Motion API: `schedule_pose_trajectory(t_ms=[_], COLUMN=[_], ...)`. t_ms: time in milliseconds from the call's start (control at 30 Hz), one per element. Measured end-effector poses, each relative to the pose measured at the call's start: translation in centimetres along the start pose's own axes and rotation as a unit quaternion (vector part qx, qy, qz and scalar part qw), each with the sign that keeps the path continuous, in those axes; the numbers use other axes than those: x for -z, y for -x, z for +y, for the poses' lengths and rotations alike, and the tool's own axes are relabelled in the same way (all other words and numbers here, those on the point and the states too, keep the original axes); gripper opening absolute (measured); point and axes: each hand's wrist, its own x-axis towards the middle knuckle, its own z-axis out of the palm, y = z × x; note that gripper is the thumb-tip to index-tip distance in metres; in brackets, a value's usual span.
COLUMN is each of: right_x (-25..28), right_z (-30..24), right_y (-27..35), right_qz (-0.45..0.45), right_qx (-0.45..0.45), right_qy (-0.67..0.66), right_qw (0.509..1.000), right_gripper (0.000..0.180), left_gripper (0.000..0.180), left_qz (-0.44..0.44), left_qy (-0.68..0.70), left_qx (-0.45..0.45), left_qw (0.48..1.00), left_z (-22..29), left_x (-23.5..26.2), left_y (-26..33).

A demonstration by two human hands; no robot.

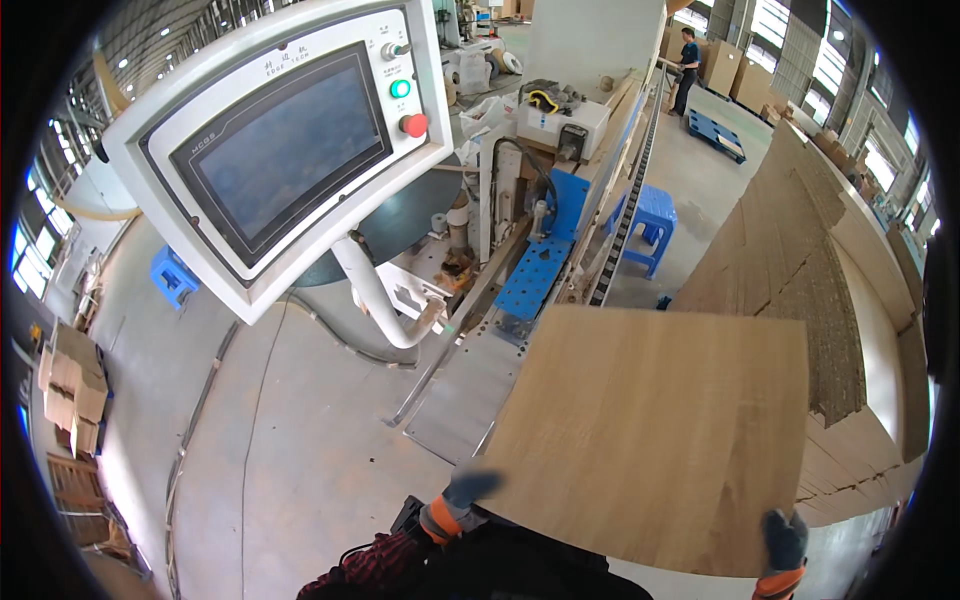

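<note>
A person is holding a large, flat, light-brown wooden panel (650, 435) level in front of the body, both hands in dark gloves with orange cuffs. The left hand (462, 497) is gripping the panel's near left corner, and the right hand (783, 545) is clamped on its near right corner – the two are well apart. The panel is hovering just beside the grey metal infeed table (470, 385) of a long edge-working machine (560, 190). A white control box with a dark screen and coloured buttons (285, 145) is hanging on a bent arm to the left. To the right, a tall stack of similar boards (800, 250) is standing – beyond it, a blue plastic stool (648, 222).
</note>
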Motion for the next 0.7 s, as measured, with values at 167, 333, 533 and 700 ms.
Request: schedule_pose_trajectory(t_ms=[167, 333, 533, 700], right_x=[-5.7, -17.7, -30.9, -32.0], right_z=[5.6, 11.4, 13.9, 11.8], right_y=[1.2, 2.0, 4.5, 1.6], right_qz=[-0.057, -0.107, -0.08, -0.056], right_qx=[-0.117, -0.039, -0.182, -0.23], right_qy=[-0.114, 0.218, -0.214, -0.312], right_qw=[0.985, 0.969, 0.956, 0.92], right_gripper=[0.026, 0.03, 0.03, 0.034], left_gripper=[0.042, 0.048, 0.058, 0.063], left_qz=[0.071, 0.317, 0.166, 0.056], left_qy=[-0.002, -0.457, -0.762, -0.884], left_qx=[0.028, -0.14, -0.451, -0.308], left_qw=[0.997, 0.819, 0.434, 0.348], left_z=[0.4, 4.3, -0.5, -2.1], left_x=[4.1, 5.2, 3.4, 3.5], left_y=[2.3, 3.5, 0.8, -4.3])
